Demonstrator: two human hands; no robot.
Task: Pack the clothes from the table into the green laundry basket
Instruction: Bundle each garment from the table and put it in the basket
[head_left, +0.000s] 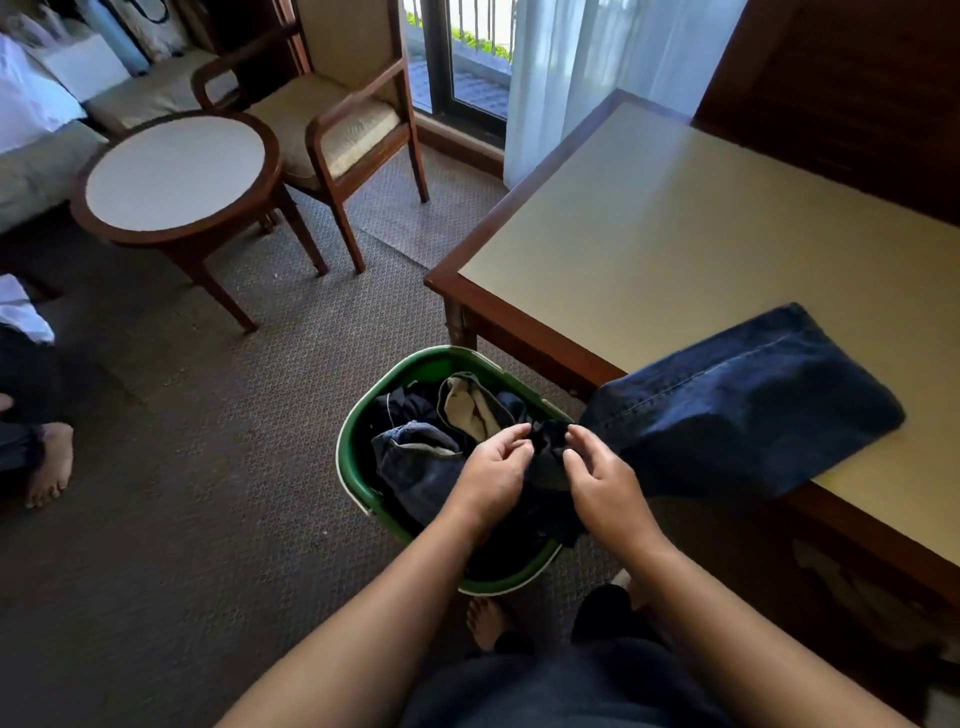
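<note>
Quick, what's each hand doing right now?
Left hand: pinching the dark jeans over the green basket.
Right hand: pinching the same jeans.

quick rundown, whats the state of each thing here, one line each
green laundry basket: on the carpet, partly filled with dark clothes
jeans: half on the table, trailing off its edge toward the basket
left hand: pinches the dark fabric over the basket
right hand: pinches the same fabric
table: bears only the jeans

Green basket (358, 441); dark blue jeans (748, 405); beige-topped table (675, 234), brown rim; brown dotted-weave carpet (234, 441).
</note>
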